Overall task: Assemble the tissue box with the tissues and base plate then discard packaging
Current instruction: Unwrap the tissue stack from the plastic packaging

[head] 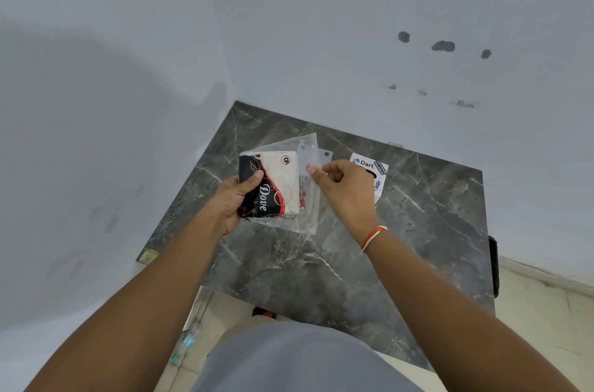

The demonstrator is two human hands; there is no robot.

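Observation:
My left hand (pixel 233 199) grips a soft tissue pack (pixel 273 186), black, red and cream with "Dove" printed on it, held above the dark marble table (pixel 321 263). The pack sits partly inside a clear plastic bag (pixel 308 215). My right hand (pixel 347 189) pinches the bag's upper right edge between thumb and forefinger. A white flat plate (pixel 325 154) with a dark dot peeks out behind the bag. A white box with "Dart" printed on it (pixel 369 166) lies on the table, partly hidden behind my right hand.
The table stands in a corner between two pale walls (pixel 385 22). A black object (pixel 493 263) sits at the table's right edge. A plastic bottle (pixel 184 343) lies on the tiled floor at lower left.

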